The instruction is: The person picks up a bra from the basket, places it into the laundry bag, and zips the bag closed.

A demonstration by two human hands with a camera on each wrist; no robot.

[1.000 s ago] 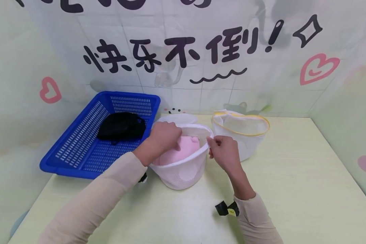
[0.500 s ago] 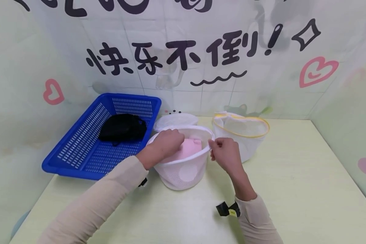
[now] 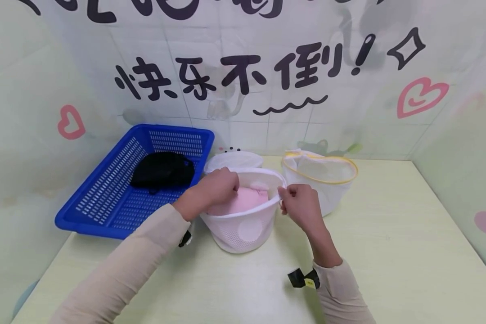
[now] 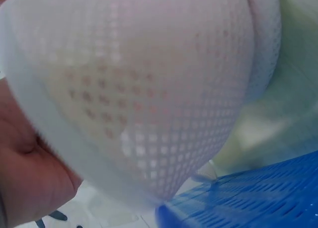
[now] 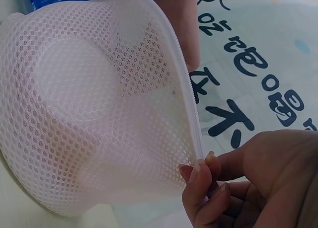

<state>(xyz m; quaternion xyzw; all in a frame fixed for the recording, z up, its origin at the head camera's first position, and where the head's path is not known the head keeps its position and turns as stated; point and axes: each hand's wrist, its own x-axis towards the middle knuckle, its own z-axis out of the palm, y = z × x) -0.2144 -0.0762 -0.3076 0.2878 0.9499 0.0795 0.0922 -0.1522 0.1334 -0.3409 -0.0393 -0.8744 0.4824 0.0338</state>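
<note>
Pinching the white zippered rim (image 5: 186, 91) between thumb and fingertips, the right hand (image 3: 303, 202) had hold of the right side of a rounded white mesh bag (image 3: 247, 234), which stood upright on the pale yellowish counter (image 3: 389, 243). The left hand (image 3: 216, 185) reached over the opposite side of the mouth, its bent fingers pointing down inside, against or just above a soft pink fabric piece (image 3: 243, 202) that lay within the bag. Those fingertips were hidden, so whether they gripped the pink piece or how far apart they were could not be told; even the left wrist view (mostly blurred mesh) did not settle it. Both forearms wore beige sleeves (image 3: 125, 265), and a small black device (image 3: 295, 277) sat beside the right cuff.

To the left of the bag stood a rectangular blue plastic basket (image 3: 97, 231) with slotted walls, and in it lay a dark black fabric item (image 3: 162, 170). Just behind the bag was a round white object (image 3: 235, 159), partly covered from sight. A second white bag with yellow trim (image 3: 328, 193) stood near the right hand, and behind everything hung a pale backdrop (image 3: 267, 74) printed with black lettering and pink hearts.
</note>
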